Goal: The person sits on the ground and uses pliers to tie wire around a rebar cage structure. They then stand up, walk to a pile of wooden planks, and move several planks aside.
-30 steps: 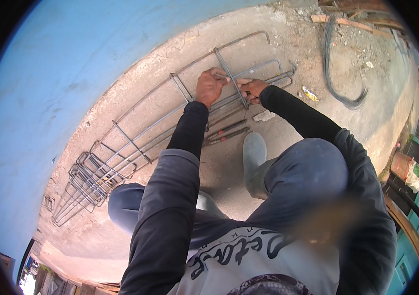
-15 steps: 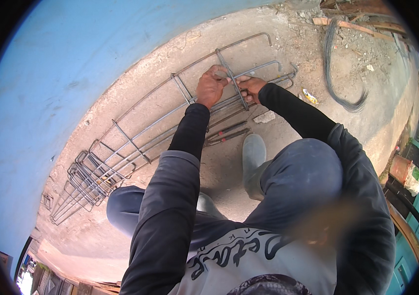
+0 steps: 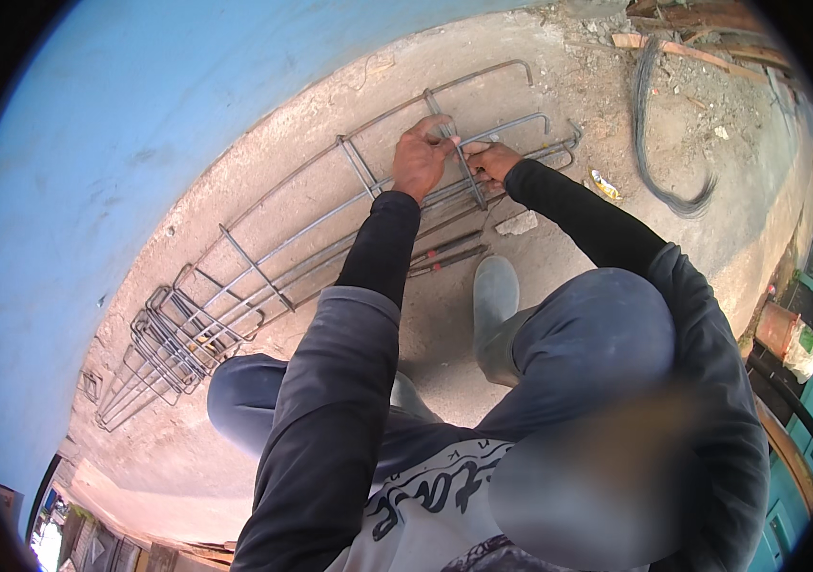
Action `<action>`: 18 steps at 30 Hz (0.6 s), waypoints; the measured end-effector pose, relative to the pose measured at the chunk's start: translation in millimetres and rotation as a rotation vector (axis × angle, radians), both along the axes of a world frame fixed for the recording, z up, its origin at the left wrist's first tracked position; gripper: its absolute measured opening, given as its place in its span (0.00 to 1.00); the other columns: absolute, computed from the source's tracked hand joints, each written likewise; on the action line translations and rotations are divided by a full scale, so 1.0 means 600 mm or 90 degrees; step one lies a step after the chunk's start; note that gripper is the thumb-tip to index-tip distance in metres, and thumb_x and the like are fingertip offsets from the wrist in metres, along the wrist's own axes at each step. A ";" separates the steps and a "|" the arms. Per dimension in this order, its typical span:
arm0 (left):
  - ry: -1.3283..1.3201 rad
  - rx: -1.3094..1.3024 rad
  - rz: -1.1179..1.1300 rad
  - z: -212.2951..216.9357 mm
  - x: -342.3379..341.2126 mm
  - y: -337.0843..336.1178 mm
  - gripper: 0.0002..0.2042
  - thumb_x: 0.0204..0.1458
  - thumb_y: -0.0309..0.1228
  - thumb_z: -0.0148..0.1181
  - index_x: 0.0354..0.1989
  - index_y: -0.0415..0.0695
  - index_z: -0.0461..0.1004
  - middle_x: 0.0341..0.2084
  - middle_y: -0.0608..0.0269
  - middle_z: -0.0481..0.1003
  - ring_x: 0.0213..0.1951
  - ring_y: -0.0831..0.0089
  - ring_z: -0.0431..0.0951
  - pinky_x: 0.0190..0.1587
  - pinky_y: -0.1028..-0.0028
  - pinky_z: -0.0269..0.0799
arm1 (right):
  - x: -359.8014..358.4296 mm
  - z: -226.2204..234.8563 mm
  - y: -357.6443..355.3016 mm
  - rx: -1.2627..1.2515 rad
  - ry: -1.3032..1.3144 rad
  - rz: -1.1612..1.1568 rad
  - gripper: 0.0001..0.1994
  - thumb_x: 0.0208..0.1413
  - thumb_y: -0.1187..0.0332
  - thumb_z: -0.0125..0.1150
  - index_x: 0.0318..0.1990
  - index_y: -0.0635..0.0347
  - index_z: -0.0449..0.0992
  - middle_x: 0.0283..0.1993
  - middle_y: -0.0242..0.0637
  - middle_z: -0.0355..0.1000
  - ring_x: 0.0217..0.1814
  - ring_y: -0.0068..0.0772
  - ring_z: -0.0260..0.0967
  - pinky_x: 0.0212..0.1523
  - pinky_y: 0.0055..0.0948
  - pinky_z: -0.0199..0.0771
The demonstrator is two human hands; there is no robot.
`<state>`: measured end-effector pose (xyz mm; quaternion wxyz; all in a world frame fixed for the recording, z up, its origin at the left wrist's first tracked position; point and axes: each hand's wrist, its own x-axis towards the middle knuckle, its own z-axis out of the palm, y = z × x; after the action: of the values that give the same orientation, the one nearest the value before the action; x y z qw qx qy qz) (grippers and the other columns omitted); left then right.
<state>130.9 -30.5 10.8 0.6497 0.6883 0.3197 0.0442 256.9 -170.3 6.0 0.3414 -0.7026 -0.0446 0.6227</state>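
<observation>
A long steel rebar cage (image 3: 297,227) lies on the ground, its thin rods running from the lower left to hooked ends at the upper right. A stirrup (image 3: 472,185) crosses the rods near those ends. My left hand (image 3: 420,159) is closed at this stirrup, with index finger and thumb against it. On its other side my right hand (image 3: 492,164) has its fingers pinched together where a rod meets the stirrup. Anything small between the right fingertips is too fine to make out. Another pair of stirrups (image 3: 358,165) crosses the cage left of my hands.
Several loose stirrups (image 3: 175,329) are bunched at the cage's far left end. A bundle of thin wire (image 3: 642,143) curves on the ground at right. A blue wall (image 3: 120,124) borders the left. My boot (image 3: 496,310) stands near the cage; a bucket (image 3: 776,324) is far right.
Both hands have shifted slightly to the right, the left one more so. The stirrup and rods appear slightly farther right in view. Both hands stay at the same crossing.
</observation>
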 end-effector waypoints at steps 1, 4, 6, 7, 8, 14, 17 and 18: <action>-0.014 -0.003 0.002 -0.003 -0.002 0.004 0.14 0.53 0.36 0.65 0.48 0.49 0.78 0.29 0.59 0.82 0.30 0.70 0.80 0.37 0.71 0.73 | -0.006 0.002 0.005 0.004 -0.007 0.000 0.08 0.58 0.68 0.54 0.42 0.51 0.79 0.30 0.25 0.65 0.24 0.20 0.58 0.20 0.22 0.54; -0.002 -0.044 0.003 0.013 0.015 -0.011 0.12 0.53 0.36 0.65 0.44 0.50 0.78 0.27 0.61 0.81 0.30 0.68 0.80 0.38 0.67 0.70 | 0.011 -0.028 -0.022 0.088 -0.158 0.176 0.09 0.57 0.66 0.56 0.41 0.53 0.79 0.31 0.28 0.67 0.25 0.23 0.62 0.20 0.26 0.59; 0.049 -0.022 0.018 0.026 0.030 -0.026 0.10 0.52 0.36 0.65 0.41 0.50 0.79 0.25 0.63 0.80 0.31 0.68 0.79 0.40 0.63 0.66 | 0.032 -0.049 -0.035 0.134 -0.240 0.278 0.09 0.56 0.65 0.56 0.40 0.55 0.79 0.31 0.30 0.69 0.27 0.26 0.67 0.21 0.29 0.65; 0.086 0.020 0.035 0.027 0.034 -0.031 0.09 0.52 0.37 0.66 0.39 0.51 0.79 0.25 0.64 0.80 0.31 0.68 0.79 0.41 0.61 0.64 | 0.036 -0.051 -0.032 0.142 -0.250 0.292 0.09 0.56 0.65 0.55 0.40 0.56 0.79 0.32 0.31 0.70 0.29 0.28 0.69 0.23 0.31 0.68; 0.123 0.061 0.051 0.028 0.038 -0.035 0.08 0.52 0.37 0.66 0.38 0.51 0.79 0.24 0.64 0.79 0.32 0.68 0.78 0.42 0.59 0.61 | 0.038 -0.053 -0.034 0.114 -0.212 0.243 0.09 0.56 0.66 0.55 0.40 0.57 0.79 0.32 0.32 0.71 0.31 0.29 0.71 0.25 0.32 0.70; 0.016 0.228 0.090 -0.002 0.019 -0.047 0.09 0.52 0.39 0.65 0.35 0.49 0.79 0.25 0.62 0.79 0.33 0.68 0.77 0.47 0.61 0.55 | 0.014 -0.048 -0.023 0.266 -0.717 0.553 0.11 0.59 0.65 0.53 0.43 0.55 0.81 0.39 0.37 0.77 0.39 0.41 0.76 0.40 0.37 0.76; -0.047 0.301 0.092 -0.010 -0.003 -0.054 0.09 0.52 0.39 0.65 0.36 0.49 0.80 0.28 0.59 0.79 0.35 0.65 0.75 0.49 0.63 0.51 | 0.010 -0.035 -0.008 0.204 -0.680 0.590 0.14 0.62 0.62 0.51 0.48 0.51 0.81 0.44 0.39 0.77 0.42 0.46 0.75 0.44 0.39 0.75; -0.065 0.331 0.092 -0.013 -0.009 -0.058 0.08 0.53 0.39 0.64 0.36 0.50 0.80 0.28 0.59 0.79 0.36 0.65 0.74 0.49 0.63 0.51 | 0.012 -0.034 -0.006 0.205 -0.704 0.622 0.13 0.62 0.62 0.51 0.48 0.51 0.81 0.45 0.38 0.77 0.43 0.46 0.75 0.45 0.39 0.75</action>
<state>125.3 -65.5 2.9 0.4613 0.8044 0.3128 0.2057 263.9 -174.1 -14.1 0.0531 -0.7544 -0.6064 0.2458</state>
